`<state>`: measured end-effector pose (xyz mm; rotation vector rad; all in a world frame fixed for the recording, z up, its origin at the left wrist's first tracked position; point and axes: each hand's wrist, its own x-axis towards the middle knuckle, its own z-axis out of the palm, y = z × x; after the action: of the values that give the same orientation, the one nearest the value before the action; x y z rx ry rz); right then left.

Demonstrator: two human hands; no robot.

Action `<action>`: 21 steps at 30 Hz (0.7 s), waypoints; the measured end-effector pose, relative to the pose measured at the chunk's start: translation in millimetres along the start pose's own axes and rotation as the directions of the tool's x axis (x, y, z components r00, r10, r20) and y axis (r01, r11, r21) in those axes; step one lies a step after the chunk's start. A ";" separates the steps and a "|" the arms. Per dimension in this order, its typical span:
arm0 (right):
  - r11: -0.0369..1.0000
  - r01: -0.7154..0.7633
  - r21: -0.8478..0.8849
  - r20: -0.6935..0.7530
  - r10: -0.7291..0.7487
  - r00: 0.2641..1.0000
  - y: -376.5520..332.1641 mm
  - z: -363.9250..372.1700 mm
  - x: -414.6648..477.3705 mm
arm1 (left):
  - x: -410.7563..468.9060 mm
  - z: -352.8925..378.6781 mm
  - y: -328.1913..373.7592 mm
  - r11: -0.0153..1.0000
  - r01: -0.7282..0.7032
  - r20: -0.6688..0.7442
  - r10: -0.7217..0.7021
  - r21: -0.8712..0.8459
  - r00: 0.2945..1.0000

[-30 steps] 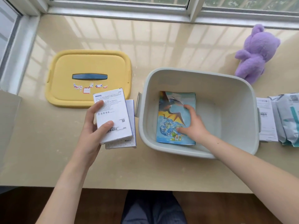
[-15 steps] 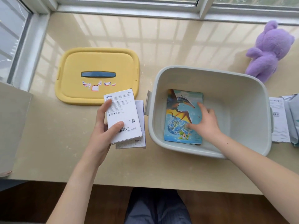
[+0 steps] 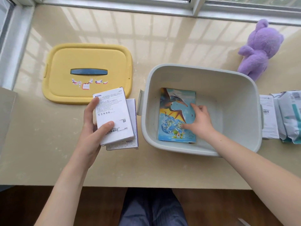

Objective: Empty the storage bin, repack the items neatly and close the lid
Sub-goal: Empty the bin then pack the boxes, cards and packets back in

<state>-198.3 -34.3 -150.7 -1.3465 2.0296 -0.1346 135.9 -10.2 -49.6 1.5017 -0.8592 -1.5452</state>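
A pale grey storage bin [image 3: 244, 88] stands open on the counter right of centre. A colourful dinosaur book [image 3: 172, 115] lies flat on its floor at the left side. My right hand [image 3: 199, 119] reaches into the bin and rests on the book's right edge, fingers loosely bent. My left hand [image 3: 93, 128] grips a white box [image 3: 114, 116] just left of the bin, thumb across its face. A second white box [image 3: 132, 128] lies under it. The yellow lid [image 3: 88, 62] with a blue handle lies flat at the back left.
A purple plush bear [image 3: 259, 49] sits at the back right beside the bin. White and teal packets [image 3: 286, 115] and a white leaflet [image 3: 268, 116] lie right of the bin. A window frame runs along the back; the counter's front edge is near my legs.
My right hand has slid a little toward the book's right edge. My left hand keeps its hold on the white box in about the same place.
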 end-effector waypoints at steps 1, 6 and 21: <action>1.000 -0.001 0.010 0.006 0.001 1.000 -1.2 -1.7 -0.5 | -0.6 0.1 1.9 1.000 -0.006 -0.002 0.006 0.001 1.000; 0.989 0.101 0.106 -0.128 -0.087 0.988 -15.7 -32.1 -14.4 | -9.4 5.7 29.3 0.998 -0.057 0.003 0.057 -0.017 0.998; 0.976 0.172 0.130 -0.397 -0.108 0.911 77.4 -127.5 -60.8 | 18.2 157.5 56.3 0.986 -0.102 0.421 0.039 0.129 0.906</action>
<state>-319.8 17.3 -58.5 -1.4467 2.1797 -0.6681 -15.8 -61.1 2.4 1.2370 -1.2843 -1.8137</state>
